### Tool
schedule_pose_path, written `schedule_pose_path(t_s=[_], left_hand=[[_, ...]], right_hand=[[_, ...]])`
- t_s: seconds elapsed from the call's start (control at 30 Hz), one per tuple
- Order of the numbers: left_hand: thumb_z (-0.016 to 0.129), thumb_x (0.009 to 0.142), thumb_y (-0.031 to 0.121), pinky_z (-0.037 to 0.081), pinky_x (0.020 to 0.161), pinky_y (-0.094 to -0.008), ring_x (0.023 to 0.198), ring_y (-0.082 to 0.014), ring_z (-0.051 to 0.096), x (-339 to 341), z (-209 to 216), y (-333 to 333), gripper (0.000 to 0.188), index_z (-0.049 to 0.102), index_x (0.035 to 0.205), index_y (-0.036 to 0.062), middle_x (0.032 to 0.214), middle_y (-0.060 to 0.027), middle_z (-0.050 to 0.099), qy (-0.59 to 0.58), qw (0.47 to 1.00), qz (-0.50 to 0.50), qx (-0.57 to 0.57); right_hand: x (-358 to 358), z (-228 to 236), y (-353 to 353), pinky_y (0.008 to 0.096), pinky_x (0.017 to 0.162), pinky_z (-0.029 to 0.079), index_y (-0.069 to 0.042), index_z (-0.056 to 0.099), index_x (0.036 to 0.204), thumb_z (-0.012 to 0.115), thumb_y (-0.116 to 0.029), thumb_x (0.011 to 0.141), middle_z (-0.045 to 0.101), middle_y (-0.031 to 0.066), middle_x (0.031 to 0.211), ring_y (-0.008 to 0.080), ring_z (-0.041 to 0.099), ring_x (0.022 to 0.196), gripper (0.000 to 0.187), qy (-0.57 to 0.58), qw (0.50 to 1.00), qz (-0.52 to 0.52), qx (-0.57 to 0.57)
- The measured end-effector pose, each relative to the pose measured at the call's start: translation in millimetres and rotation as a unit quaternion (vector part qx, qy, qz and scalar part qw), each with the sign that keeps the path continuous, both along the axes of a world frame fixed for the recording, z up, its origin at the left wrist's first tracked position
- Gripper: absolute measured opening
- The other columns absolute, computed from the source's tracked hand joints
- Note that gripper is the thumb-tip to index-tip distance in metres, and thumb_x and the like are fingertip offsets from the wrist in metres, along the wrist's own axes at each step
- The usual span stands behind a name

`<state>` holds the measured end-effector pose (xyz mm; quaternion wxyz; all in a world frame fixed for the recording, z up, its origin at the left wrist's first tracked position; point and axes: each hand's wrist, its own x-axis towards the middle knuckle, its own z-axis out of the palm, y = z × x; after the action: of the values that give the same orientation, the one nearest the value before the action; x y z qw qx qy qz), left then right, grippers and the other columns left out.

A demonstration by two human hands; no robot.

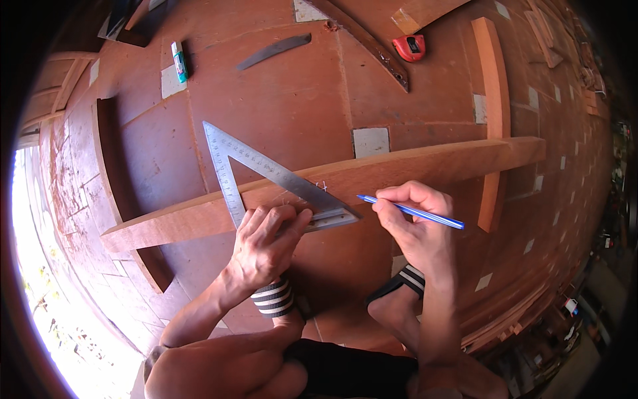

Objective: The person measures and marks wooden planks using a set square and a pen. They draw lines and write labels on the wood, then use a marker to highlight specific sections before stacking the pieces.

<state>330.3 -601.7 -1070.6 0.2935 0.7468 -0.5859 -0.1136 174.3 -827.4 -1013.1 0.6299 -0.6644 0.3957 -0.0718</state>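
Observation:
A long wooden beam point(412, 164) lies across in front of me. Over its left-middle part rests a metal triangle square point(256, 166), its thick edge along the beam's near side. My left hand point(264, 241) is closed on that near edge, the fingers pressing it against the wood. Pencilled marks show on the beam beside the square's slanting edge. Between the thumb and fingers of my right hand point(419, 223) is a blue-and-white striped pen point(435, 217), its tip pointing left, just right of the square's corner and close to the beam.
Two shorter wooden pieces, one at left point(109, 156) and one at right point(493, 86), lie under the beam. Beyond it on the tiled floor are a red tape measure point(409, 48), a correction pen point(179, 62), a dark curved strip point(274, 51) and a dark wooden bar point(372, 46).

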Motion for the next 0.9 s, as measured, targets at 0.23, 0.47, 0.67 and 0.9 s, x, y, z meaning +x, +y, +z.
schedule_pose_path(t_s=[0.23,0.47,0.67,0.9], left_hand=[[0.081,0.079,0.002,0.050,0.077,-0.0369,0.090,-0.0214,0.063,0.7,0.7,-0.2,0.048,0.078,0.127,0.0070,0.110,-0.0040,0.065,0.000,1.000,-0.001,0.008],[0.080,0.081,0.001,0.051,0.078,-0.0374,0.091,-0.0217,0.064,0.5,2.2,0.6,0.045,0.077,0.126,0.0069,0.110,-0.0040,0.065,0.000,1.000,0.003,0.011],[0.081,0.080,0.001,0.053,0.080,-0.0381,0.094,-0.0227,0.065,0.7,3.0,-3.8,0.044,0.077,0.124,0.0061,0.110,-0.0048,0.066,0.000,1.000,0.002,-0.006],[0.086,0.084,0.002,0.059,0.076,-0.0388,0.095,-0.0226,0.069,61.1,87.1,19.5,0.042,0.078,0.125,-0.0026,0.115,-0.0134,0.070,0.100,0.989,0.110,-0.016]], right_hand=[[20.3,-16.7,15.4,0.0262,0.070,0.058,0.007,0.075,0.097,0.079,0.001,0.095,0.079,0.0101,0.090,0.0090,0.072,0.080,0.007,0.021,0.996,0.062,-0.053],[15.3,-15.5,16.3,0.0314,0.068,0.060,0.005,0.074,0.096,0.081,0.003,0.089,0.079,0.0176,0.090,0.0208,0.078,0.080,0.010,-0.005,0.982,0.098,-0.162],[-6.5,-7.4,12.1,0.0299,0.066,0.058,0.005,0.073,0.094,0.080,0.003,0.089,0.078,0.0155,0.086,0.0193,0.076,0.075,0.009,0.066,0.960,0.144,-0.229],[-25.5,21.5,5.8,0.0239,0.065,0.054,0.005,0.075,0.097,0.077,-0.001,0.096,0.076,0.0052,0.081,0.0054,0.068,0.074,0.007,0.039,0.998,-0.008,-0.054]])
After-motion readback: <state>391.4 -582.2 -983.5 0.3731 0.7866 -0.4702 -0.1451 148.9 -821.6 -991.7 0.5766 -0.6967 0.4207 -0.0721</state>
